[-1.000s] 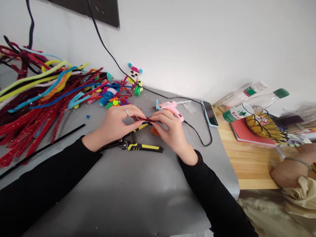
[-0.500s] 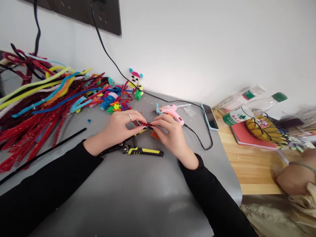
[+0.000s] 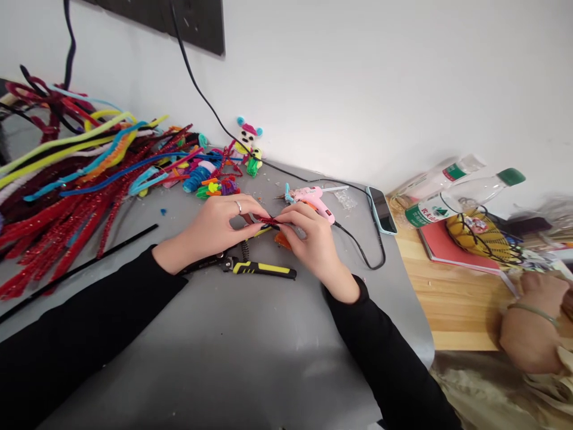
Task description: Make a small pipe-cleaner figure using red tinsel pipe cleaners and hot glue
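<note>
Between my fingertips is a short piece of dark red, glittery pipe cleaner (image 3: 267, 221). My left hand (image 3: 219, 221), with a ring on one finger, pinches its left part. My right hand (image 3: 308, 236) pinches the other end, and a small black bit shows by the fingertips. Just beneath both hands lie wire cutters (image 3: 264, 270) with black and yellow handles, partly hidden by my left hand. An orange piece (image 3: 282, 240) rests on the grey mat under my right hand. Behind it lies a pink glue gun (image 3: 313, 200) with its cord.
Many coloured pipe cleaners (image 3: 76, 221) are heaped at the left, beside a long black one (image 3: 111, 254). Small pipe-cleaner figures (image 3: 248, 140) stand by the wall. A phone (image 3: 380, 209), bottles (image 3: 434, 209) and a red notebook (image 3: 461, 254) are at the right, near another person's hand (image 3: 537, 316).
My hands keep their pinch on the red pipe cleaner, with slightly more of it showing between them. At the right, the other person's hand has come further into view. The camera view has shifted slightly.
</note>
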Demonstrator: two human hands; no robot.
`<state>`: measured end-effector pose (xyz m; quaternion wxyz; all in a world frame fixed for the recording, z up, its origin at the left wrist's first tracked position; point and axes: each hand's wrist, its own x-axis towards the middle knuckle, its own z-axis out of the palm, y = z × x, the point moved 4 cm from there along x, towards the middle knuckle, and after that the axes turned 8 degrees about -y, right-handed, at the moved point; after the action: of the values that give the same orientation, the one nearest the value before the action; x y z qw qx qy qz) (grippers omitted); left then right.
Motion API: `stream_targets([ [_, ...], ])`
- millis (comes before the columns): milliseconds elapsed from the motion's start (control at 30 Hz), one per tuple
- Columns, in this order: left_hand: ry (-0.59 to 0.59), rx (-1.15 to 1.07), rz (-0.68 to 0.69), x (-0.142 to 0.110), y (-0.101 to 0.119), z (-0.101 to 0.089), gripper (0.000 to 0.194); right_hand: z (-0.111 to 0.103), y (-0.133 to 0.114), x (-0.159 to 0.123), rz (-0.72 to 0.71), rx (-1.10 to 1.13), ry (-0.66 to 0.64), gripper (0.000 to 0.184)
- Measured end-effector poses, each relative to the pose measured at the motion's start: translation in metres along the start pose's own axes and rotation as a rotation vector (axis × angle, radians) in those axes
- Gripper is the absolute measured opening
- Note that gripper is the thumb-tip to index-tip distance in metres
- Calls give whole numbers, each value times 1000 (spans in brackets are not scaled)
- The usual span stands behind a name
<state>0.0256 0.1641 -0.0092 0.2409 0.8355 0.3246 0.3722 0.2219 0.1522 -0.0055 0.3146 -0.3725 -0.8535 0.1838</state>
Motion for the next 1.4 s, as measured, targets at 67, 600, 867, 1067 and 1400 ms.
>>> stream_targets([
  [67, -4, -14, -17, 0, 0, 0, 19, 0, 0, 0, 12, 8, -9, 16],
  [600, 8, 14, -127, -1, -4, -2, 21, 0, -3, 2, 4, 3, -5, 16],
  [867, -3, -4, -132, 0, -1, -2, 24, -3, 1, 4, -9, 9, -5, 11],
  [1067, -8, -36, -101, 0, -1, -2, 21, -3, 2, 4, -25, -5, -8, 12],
  [1400, -5, -65, -71, 1, -2, -2, 18, -4, 1, 2, -24, 11, -13, 12],
])
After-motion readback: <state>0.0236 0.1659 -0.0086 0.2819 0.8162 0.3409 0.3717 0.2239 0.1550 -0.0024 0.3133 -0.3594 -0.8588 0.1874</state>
